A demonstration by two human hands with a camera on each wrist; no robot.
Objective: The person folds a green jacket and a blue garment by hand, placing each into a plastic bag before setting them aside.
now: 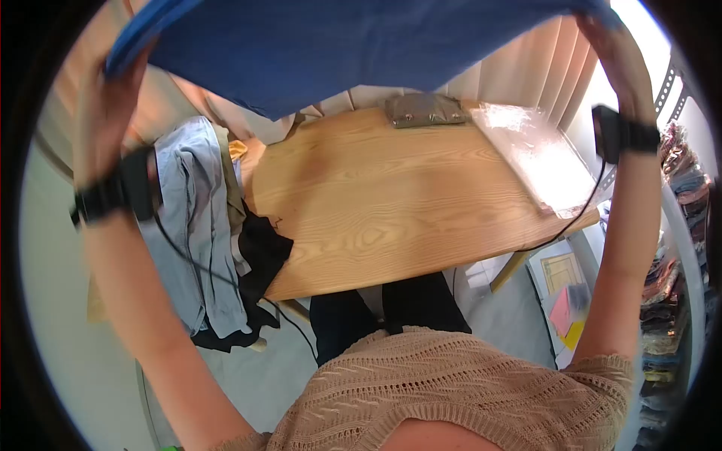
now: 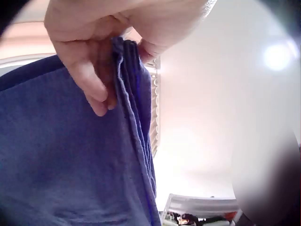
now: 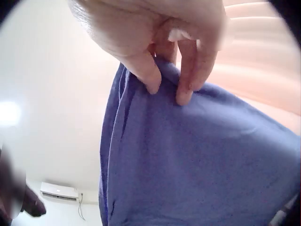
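At the upper left and upper right of the head frame, opposite ends of a blue cloth [image 1: 361, 45] are gripped by the left hand [image 1: 113, 101] and the right hand [image 1: 613, 60]. Fingers are curled over its layered edge in both wrist views. The cloth is spanned between the hands, its long axis set left to right along the top of the frame, so neither hand is nearer; its upper part is cut off by the frame. A matte, softly woven surface is shown, with a sagging lower edge and thin stacked folds.

Behind it, a peach pleated curtain [image 1: 545, 64] is hung. Lower, at the centre, a wood-grained table [image 1: 361, 195] is seen; an olive packet [image 1: 425, 110] in glossy plastic and a shiny clear sheet [image 1: 530, 150] are laid toward its upper right. At centre left, a creased pale-blue garment [image 1: 197, 218] is draped beside a black cloth [image 1: 263, 255].
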